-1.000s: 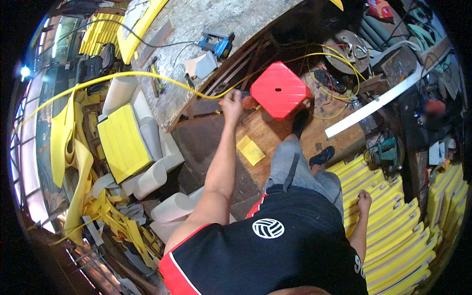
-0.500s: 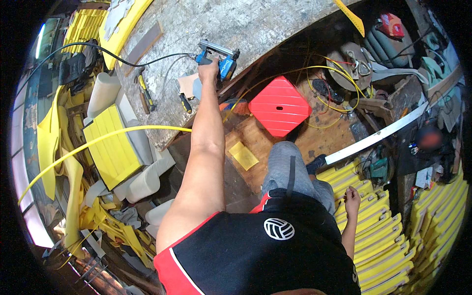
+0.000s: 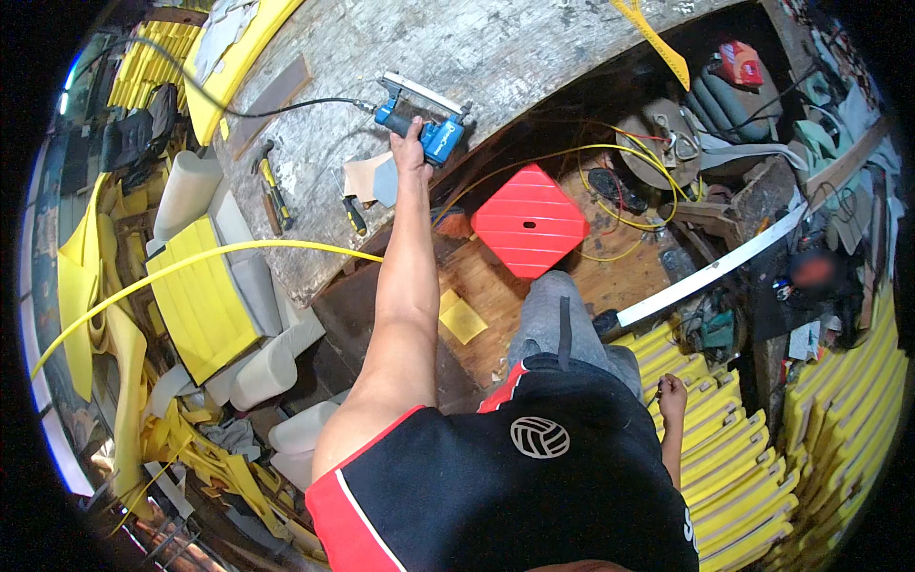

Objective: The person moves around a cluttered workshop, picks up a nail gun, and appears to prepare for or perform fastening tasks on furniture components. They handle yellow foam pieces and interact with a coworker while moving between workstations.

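Fingers of the left hand [image 3: 412,143] wrap around a blue pneumatic stapler [image 3: 424,119] lying on the grey tabletop [image 3: 496,48] at twelve o'clock. Right hand [image 3: 672,393], at four o'clock, seems loosely curled and empty above yellow panels [image 3: 753,477]. Red stool [image 3: 530,221] stands just beside the stapler.

Pretty bright, even daylight all over, colours punchy, no harsh shadows on the grey workbench [image 3: 496,48]. Strongest light comes from the far left rim, where it blows out to a white-blue glare. The gap under the bench edge behind the red stool [image 3: 530,219] goes dark and murky. Heavy fisheye: straight edges bow, corners are pure black. Centre is sharp enough; stuff near the rim gets smeared and soft, and there's a blurred patch at the right.
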The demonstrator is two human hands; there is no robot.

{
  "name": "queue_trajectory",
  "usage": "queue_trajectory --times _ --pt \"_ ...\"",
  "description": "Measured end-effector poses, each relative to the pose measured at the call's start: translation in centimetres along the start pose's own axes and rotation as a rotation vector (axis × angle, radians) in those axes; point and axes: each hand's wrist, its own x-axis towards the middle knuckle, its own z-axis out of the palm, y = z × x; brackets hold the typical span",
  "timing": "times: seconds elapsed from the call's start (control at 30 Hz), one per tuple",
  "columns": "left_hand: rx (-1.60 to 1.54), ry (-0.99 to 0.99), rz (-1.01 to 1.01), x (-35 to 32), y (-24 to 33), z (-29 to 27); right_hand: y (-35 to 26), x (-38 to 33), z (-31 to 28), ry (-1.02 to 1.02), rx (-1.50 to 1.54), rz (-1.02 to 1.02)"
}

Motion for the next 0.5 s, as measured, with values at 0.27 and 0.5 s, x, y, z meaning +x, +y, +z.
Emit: queue_trajectory --times 0.27,0.5 --pt "-0.343 -0.286 -0.11 -3.2 1.8 2.8 -0.2 0.3 0.2 -0.013 0.006 0.009" --pt "-0.339 -0.3 -0.18 -4.7 2.0 5.0 -1.8 0.3 0.4 0.008 -0.02 0.002"
